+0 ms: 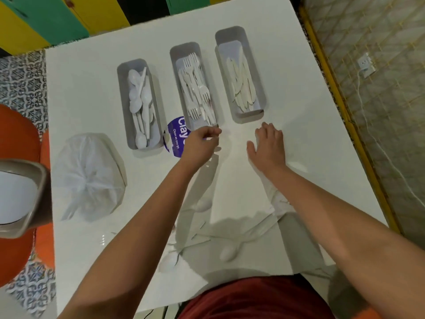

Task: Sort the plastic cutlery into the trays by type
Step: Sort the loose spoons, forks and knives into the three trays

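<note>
**Forks going in, loose pile still waiting**

The left hand hovers at the near end of the fork tray, fingers curled in a pinch — whether its grip holds a fork I cannot tell. The right hand lies flat and open on the desk, just before the knife tray. Spoons fill the spoon tray. Unsorted pieces lie near the body, partly under the arms.

Risks, as I judge them: white, glossy, thin plastic on a white glossy surface is easy to overlook; a forearm could sweep light pieces off the edge; a hurried drop could bounce off the tangled, springy tines.
</note>
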